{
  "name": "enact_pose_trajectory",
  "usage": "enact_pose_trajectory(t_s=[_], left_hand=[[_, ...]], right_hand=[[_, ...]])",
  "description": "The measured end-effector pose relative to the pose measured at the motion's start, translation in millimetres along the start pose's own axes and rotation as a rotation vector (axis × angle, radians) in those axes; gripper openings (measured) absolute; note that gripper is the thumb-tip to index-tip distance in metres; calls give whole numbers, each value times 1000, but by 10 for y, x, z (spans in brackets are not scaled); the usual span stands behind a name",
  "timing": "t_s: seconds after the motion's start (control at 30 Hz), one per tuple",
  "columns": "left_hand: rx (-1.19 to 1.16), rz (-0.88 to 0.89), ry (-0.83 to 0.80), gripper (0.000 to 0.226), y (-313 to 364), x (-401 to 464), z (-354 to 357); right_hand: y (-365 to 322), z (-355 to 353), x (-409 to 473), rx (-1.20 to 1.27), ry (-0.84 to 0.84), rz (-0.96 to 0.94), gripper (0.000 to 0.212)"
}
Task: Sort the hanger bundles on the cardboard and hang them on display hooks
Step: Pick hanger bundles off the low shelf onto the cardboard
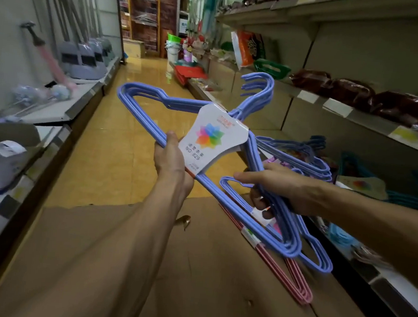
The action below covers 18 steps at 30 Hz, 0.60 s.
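Observation:
My left hand (171, 159) grips the bottom bar of a blue hanger bundle (142, 97) with a white card label (215, 140), held up over the aisle, its hooks pointing up right. My right hand (278, 188) grips a second blue hanger bundle (317, 260) lower and to the right. Below it a pink hanger bundle (298, 285) lies on the brown cardboard (193, 282). More blue hangers (301, 150) and teal hangers (409, 199) lie on the right lower shelf.
A shop aisle with a yellow floor (119, 136) runs ahead. The left shelf (64, 112) carries dustpans and brushes. The right shelves (356, 115) carry dark packets and bags. Buckets and red items stand at the aisle's far end.

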State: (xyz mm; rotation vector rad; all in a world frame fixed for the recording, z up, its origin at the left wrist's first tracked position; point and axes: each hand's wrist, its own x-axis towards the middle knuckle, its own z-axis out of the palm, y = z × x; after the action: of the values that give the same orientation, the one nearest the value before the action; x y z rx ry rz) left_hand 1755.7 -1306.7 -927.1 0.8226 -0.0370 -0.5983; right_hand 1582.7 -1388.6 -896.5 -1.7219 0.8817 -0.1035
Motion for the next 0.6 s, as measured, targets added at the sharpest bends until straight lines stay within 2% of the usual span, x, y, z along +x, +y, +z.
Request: enact_pose_trajectory(t_s=[0.17,0.27,0.43,0.53,0.6], left_hand=[[20,17,-50,16,99,41,-59],[150,22,-57,21,196,84,-159],[801,16,45,37,369,162,-513],[1027,64,86,41,487,229,-710],[1139,178,101,43,537,235,-756]], right_hand=[[-133,87,250,135,24,-92,43],[-29,230,431,154,84,-169,37],[131,435,610,-25,202,-213,22],[220,606,693,-115,177,-269,28],[281,719,751,-158,158,-288,35]])
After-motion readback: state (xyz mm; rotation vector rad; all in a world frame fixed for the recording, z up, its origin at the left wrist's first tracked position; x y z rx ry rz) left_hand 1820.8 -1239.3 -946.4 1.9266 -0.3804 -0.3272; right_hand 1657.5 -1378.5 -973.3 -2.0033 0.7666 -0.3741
